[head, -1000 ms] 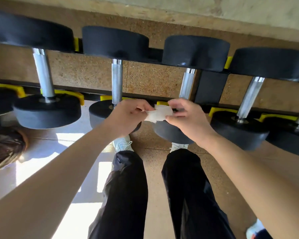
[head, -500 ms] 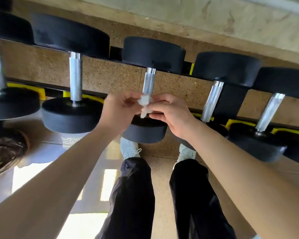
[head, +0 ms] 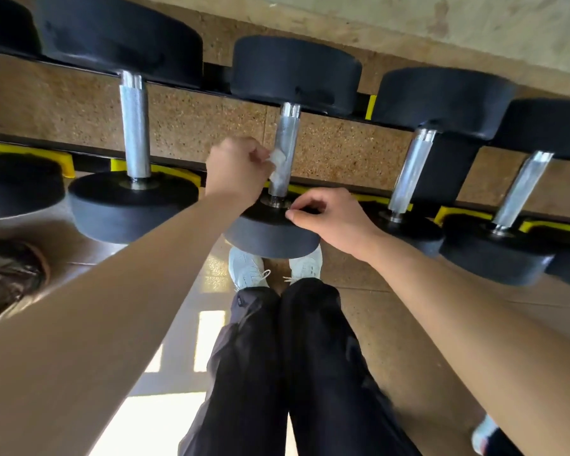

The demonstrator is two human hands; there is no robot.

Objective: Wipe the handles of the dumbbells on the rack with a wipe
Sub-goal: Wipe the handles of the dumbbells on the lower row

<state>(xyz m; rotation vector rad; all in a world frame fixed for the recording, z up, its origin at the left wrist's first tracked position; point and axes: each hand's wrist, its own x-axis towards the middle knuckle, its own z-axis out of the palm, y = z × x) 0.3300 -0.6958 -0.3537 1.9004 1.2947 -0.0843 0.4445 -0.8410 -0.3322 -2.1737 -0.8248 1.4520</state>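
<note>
Several black dumbbells with steel handles lie on a black and yellow rack (head: 454,212). My left hand (head: 234,172) grips a small white wipe (head: 277,166) and presses it against the left side of the middle dumbbell's handle (head: 287,136). My right hand (head: 329,215) rests with loosely curled fingers on the near black head (head: 270,235) of that same dumbbell and holds nothing. Other handles stand to the left (head: 135,133) and to the right (head: 408,172).
Below the rack are my white shoes (head: 247,268) and dark trousers on a speckled brown floor. A dark camouflage bag (head: 7,278) lies at the left. A further dumbbell handle (head: 520,189) sits at the far right.
My right hand has let go of the wipe and dropped onto the near dumbbell head. My left hand has carried the wipe up to the middle handle. The view has shifted right.
</note>
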